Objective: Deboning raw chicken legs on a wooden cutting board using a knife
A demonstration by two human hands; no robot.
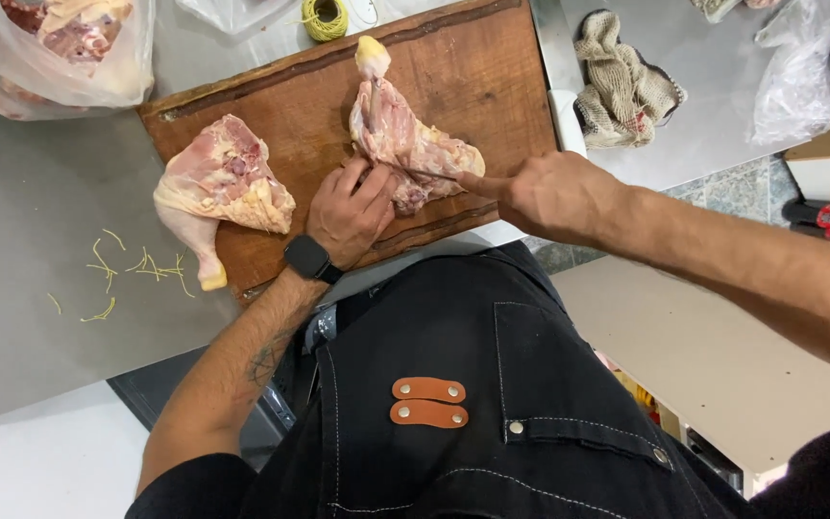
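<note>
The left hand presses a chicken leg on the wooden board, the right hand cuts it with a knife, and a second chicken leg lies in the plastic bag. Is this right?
Not quite. The head view shows the second chicken leg lying on the wooden board, left of the left hand, not in the plastic bag. The rest holds.

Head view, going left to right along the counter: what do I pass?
Bag of raw chicken → chicken leg quarter → left hand → right hand holding a knife → knitted cloth → clear plastic bag.
</note>
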